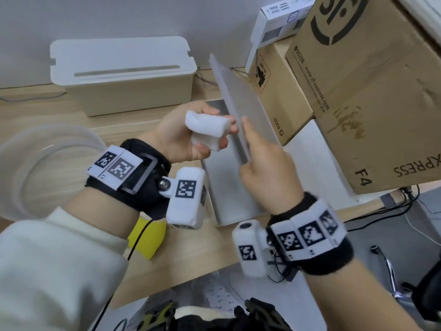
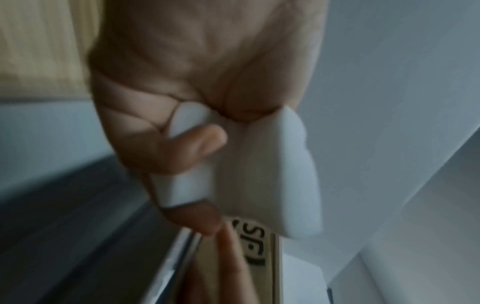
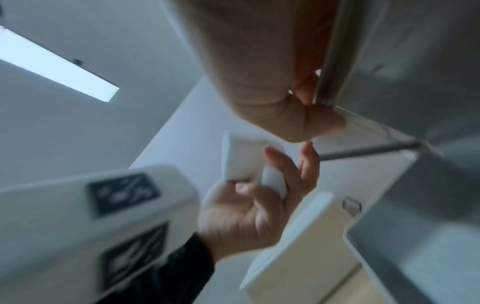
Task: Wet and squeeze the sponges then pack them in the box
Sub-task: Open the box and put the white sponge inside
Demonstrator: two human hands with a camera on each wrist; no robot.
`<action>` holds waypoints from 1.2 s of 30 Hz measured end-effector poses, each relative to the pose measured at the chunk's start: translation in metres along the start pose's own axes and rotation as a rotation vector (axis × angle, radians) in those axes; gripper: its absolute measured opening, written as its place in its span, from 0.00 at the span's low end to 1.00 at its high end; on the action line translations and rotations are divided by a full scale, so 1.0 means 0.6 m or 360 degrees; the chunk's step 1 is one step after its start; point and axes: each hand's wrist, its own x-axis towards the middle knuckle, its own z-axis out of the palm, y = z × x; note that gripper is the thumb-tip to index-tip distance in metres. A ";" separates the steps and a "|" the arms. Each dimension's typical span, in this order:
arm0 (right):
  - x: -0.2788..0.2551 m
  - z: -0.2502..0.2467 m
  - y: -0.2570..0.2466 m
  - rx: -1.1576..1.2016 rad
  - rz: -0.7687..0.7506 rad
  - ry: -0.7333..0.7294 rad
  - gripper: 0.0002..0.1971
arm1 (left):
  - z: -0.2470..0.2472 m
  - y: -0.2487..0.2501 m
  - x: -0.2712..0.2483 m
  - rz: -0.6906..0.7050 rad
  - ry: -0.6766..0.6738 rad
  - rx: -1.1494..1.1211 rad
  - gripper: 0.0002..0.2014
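My left hand (image 1: pixel 181 139) grips a white sponge (image 1: pixel 207 126) and squeezes it into a fold, just above and left of the grey box (image 1: pixel 229 187). The left wrist view shows the same sponge (image 2: pixel 259 174) bulging out between my thumb and fingers. My right hand (image 1: pixel 260 158) pinches the near edge of the box's translucent lid (image 1: pixel 238 91), which stands raised and tilted up. In the right wrist view the lid's edge (image 3: pixel 335 51) sits between my thumb and fingers, with the sponge (image 3: pixel 241 160) beyond. A yellow sponge (image 1: pixel 148 237) lies on the table under my left wrist.
A clear round bowl (image 1: pixel 35 163) stands at the left on the wooden table (image 1: pixel 191 259). A white slotted case (image 1: pixel 124 75) sits at the back. Stacked cardboard boxes (image 1: pixel 370 91) crowd the right side behind the lid. The table's front edge runs just below my wrists.
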 end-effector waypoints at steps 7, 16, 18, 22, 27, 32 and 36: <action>0.033 -0.128 0.104 -0.0339 0.0065 0.0334 0.37 | -0.044 -0.041 0.014 0.0163 0.0704 0.0263 0.08; 0.072 -0.156 0.215 -0.0381 0.0232 0.0345 0.35 | -0.051 -0.095 0.061 -0.0254 0.1279 0.0871 0.18; 0.075 -0.145 0.222 -0.0357 0.0247 0.0279 0.34 | -0.050 -0.093 0.065 -0.0402 0.1265 0.1259 0.23; 0.080 -0.104 0.245 -0.0307 0.0270 0.0136 0.34 | -0.047 -0.097 0.067 -0.0627 0.1124 0.1708 0.12; 0.076 -0.056 0.268 -0.0445 0.0326 0.0010 0.35 | -0.052 -0.105 0.059 -0.0697 0.1148 0.1460 0.12; 0.065 -0.042 0.269 -0.0720 0.0228 0.0085 0.35 | -0.055 -0.109 0.055 -0.0708 0.1137 0.1431 0.13; 0.058 -0.048 0.272 -0.0809 0.0228 0.0146 0.33 | -0.063 -0.112 0.056 -0.0632 0.1206 0.1386 0.11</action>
